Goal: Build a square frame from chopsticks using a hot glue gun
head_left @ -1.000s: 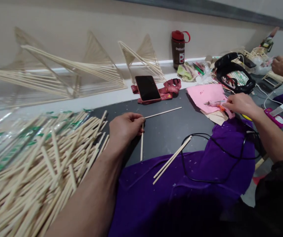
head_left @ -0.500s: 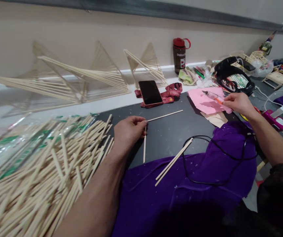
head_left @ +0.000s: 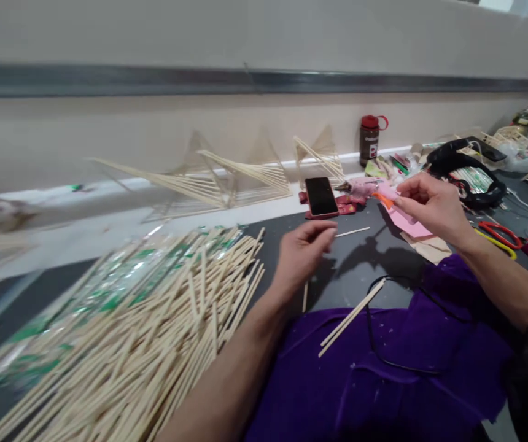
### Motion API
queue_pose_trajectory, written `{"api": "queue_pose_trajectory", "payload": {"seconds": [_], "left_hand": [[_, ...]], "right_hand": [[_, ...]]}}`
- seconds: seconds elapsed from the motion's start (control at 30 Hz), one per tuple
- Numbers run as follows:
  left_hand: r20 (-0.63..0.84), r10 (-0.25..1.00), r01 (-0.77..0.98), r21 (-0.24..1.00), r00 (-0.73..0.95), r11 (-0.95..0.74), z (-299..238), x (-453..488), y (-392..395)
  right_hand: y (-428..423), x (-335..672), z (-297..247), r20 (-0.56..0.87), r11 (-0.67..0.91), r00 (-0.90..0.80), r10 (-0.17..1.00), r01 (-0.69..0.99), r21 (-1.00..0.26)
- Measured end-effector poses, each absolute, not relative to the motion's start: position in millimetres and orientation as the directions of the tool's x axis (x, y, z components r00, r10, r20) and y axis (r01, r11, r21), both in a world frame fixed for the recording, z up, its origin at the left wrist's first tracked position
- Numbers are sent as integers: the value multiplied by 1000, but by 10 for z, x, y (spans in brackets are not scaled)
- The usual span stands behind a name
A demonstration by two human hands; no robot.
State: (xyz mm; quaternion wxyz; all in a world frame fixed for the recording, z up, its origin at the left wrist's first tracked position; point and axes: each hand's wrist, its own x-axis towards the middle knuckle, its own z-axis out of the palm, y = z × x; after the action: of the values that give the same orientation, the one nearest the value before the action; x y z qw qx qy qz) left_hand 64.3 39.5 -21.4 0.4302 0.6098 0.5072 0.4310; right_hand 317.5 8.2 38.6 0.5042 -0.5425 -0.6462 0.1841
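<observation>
- A pink hot-glue gun with an orange trigger and a metal nozzle [head_left: 366, 186] is held right of centre in the frame, raised above the dark grey tabletop [head_left: 341, 290], its nozzle pointed left.
- Its handle is gripped by the right hand [head_left: 439, 207], the fingers closed around it.
- The left hand [head_left: 304, 255] is placed near the centre of the frame, thumb and fingers drawn close together; whether anything is pinched between them cannot be told.
- A thin pale wooden stick [head_left: 355, 231] is seen just right of the left fingertips, and a second pale stick [head_left: 305, 298] is seen below that hand.
- Two pale wooden sticks side by side [head_left: 350, 319] are laid partly over a purple cloth [head_left: 319, 380], lower right of centre.
- The lower left is filled by a loose pile of pale wooden sticks [head_left: 167, 350].
- A black-screened phone [head_left: 322, 196] is rested on a dark red lanyard [head_left: 355, 207], above the left hand.
</observation>
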Motion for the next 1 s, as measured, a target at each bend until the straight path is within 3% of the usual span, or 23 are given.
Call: {"api": "queue_pose_trajectory", "payload": {"seconds": [0.1,0.2,0.33,0.4,0.5,0.7,0.83,1.0], "left_hand": [[91,952,-30,996,294,-86,-85,778,214],[176,923,-236,967,342,-97,-26,814,120],[225,953,-348,926,205,-143,-13,787,102],[233,969,-383,905,81,-185,1,780,116],[225,974,-401,890,-29,-218,43,778,146],[155,984,-381,908,-87,-176,79,754,186],[106,990,-255,959,-90,-126,22,739,180],[74,995,-80,994,-74,-80,-48,759,171]], "right_hand": [[149,2832,431,466,433,-16,884,403,-807],[180,2513,460,406,421,-121,906,146,-895],[215,2130,410,290,235,-214,933,-249,-940],[244,1982,344,232,133,-251,940,-357,-924],[306,1879,251,203,95,-272,941,-364,-927],[530,2157,256,224,214,-228,948,-69,-974],[663,2352,341,218,199,-105,970,-168,-966],[741,2351,361,133,82,-144,981,-318,-945]]}}
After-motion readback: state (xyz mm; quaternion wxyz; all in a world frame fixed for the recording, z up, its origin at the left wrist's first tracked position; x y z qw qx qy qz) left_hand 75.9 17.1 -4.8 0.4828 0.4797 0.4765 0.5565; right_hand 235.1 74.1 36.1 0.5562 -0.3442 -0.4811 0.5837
